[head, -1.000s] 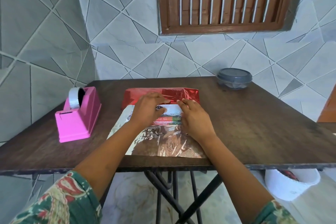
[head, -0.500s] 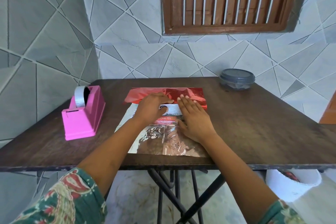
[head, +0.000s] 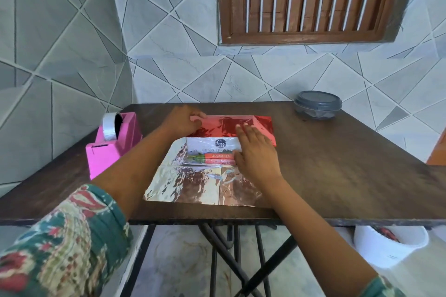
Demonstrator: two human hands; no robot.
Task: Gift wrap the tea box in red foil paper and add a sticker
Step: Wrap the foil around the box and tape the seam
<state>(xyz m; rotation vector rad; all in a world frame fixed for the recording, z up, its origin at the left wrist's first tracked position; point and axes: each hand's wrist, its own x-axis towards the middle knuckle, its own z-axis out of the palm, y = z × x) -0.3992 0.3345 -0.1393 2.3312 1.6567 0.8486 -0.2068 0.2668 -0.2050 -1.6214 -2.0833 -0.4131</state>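
One tea box (head: 212, 149), one sheet of foil paper (head: 193, 185), one pink tape dispenser (head: 113, 147) and one grey lidded tub (head: 317, 105) are seen on one brown table (head: 337, 164). The box is laid flat in the middle of the sheet, whose red far end is folded up behind it. That red edge is pinched by the left hand (head: 182, 123), while the right hand (head: 255, 154) is pressed flat, fingers straight, on the box's right end.
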